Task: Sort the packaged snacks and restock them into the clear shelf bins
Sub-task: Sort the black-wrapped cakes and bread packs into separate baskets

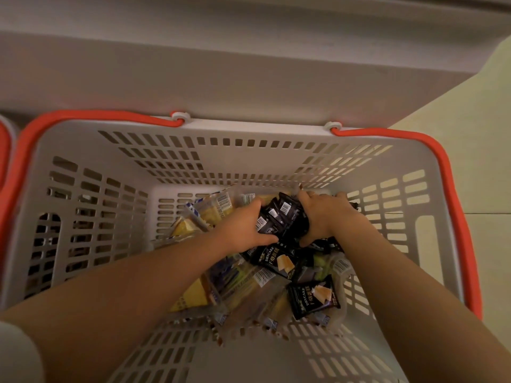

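Observation:
Both my hands reach down into a grey slotted basket with orange handles. Between them sits a bunch of black snack packets. My left hand grips the bunch from the left, thumb curled under it. My right hand grips it from the right, fingers over the top. More black packets and clear packets with yellow cake lie loose on the basket floor. No clear shelf bins are in view.
A grey shelf base or wall runs just behind the basket. A second orange-rimmed basket edge shows at far left. Pale floor lies to the right.

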Demonstrator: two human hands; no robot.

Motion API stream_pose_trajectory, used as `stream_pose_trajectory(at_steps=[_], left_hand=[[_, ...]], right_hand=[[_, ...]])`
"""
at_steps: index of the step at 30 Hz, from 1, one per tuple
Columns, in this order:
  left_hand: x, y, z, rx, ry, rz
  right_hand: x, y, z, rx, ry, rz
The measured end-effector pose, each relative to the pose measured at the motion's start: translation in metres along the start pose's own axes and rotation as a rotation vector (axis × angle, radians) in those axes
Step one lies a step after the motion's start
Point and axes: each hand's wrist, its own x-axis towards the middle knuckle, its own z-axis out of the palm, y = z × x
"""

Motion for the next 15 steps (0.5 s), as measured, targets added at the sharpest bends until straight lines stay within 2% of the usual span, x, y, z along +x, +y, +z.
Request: stream_pose_trajectory(at_steps=[4,10,12,15], left_hand=[[-0.007,0.002,-0.004,-0.077,0.015,-0.020],[-0.034,0.001,-0.016,0.023,-0.026,0.007],[-0.046,0.000,-0.024,-0.042,0.030,0.003],[-0.065,-0.004,-0.044,-0.141,0.204,-0.035]], right_hand=[[-0.013,0.002,0.009,0.097,0.094,-0.070],[-0.027,-0.011,0.018,-0.022,0.164,-0.092],[-0.029,-0.017,0.019,-0.077,0.177,-0.054],[-0.036,-0.031,0.016,-0.127,0.207,0.020]])
